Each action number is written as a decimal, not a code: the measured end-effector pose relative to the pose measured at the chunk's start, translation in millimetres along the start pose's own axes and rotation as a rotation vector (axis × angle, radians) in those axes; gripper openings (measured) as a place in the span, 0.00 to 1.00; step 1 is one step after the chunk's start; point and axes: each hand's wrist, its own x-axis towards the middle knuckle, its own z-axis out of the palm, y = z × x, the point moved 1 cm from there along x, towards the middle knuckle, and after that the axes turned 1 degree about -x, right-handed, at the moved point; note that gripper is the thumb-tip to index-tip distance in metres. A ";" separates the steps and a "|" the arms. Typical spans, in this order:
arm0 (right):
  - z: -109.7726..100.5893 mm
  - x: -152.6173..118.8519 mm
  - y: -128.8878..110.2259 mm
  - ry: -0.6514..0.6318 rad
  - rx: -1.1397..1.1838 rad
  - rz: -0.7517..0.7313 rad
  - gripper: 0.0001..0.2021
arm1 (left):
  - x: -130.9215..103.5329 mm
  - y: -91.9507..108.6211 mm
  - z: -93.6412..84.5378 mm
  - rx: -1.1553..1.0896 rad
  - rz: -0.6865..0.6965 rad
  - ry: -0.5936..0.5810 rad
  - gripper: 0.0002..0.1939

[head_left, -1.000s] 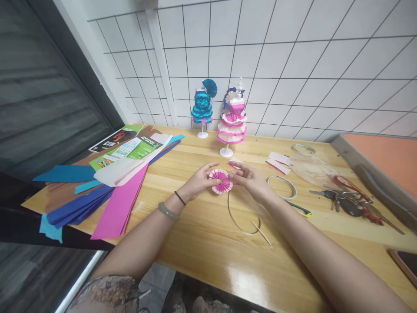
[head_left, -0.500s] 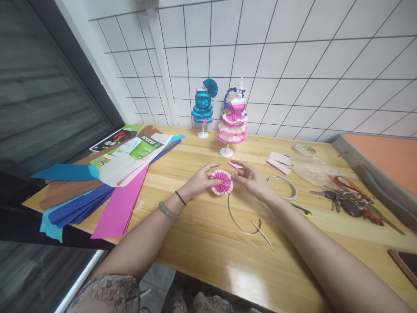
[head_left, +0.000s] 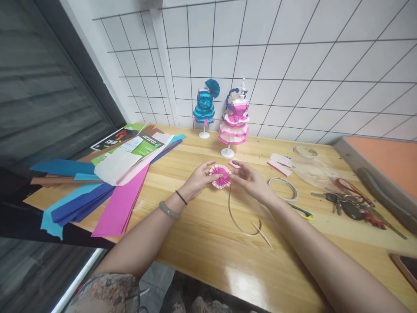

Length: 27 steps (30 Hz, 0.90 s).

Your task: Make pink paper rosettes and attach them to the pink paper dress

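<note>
Between my two hands is a round pleated paper rosette (head_left: 221,178), pink with a pale scalloped rim. My left hand (head_left: 202,179) pinches it from the left, thumb across its face. On the other side my right hand (head_left: 245,177) grips its right edge between thumb and fingers. A thin pale strip (head_left: 232,213) curls on the table below the right hand, beside a small pointed stick (head_left: 263,236). Just beyond the hands lies a pink-and-white paper scrap (head_left: 233,164).
Two small dress stands, one teal (head_left: 204,108) and one pink and white (head_left: 233,126), stand by the tiled wall. Coloured paper strips (head_left: 122,202) spread at left. Tape rolls (head_left: 283,188), a cutter (head_left: 303,211), keys (head_left: 353,208) and an orange-topped case (head_left: 381,165) are at right.
The rosette has moved slightly up and left, turned a little in my fingers. Both hands keep hold of it. The view has shifted slightly.
</note>
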 end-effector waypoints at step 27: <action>9.0 -1.5 0.0 0.006 0.286 0.195 0.28 | -2.3 -2.8 4.9 0.012 0.034 -0.077 0.35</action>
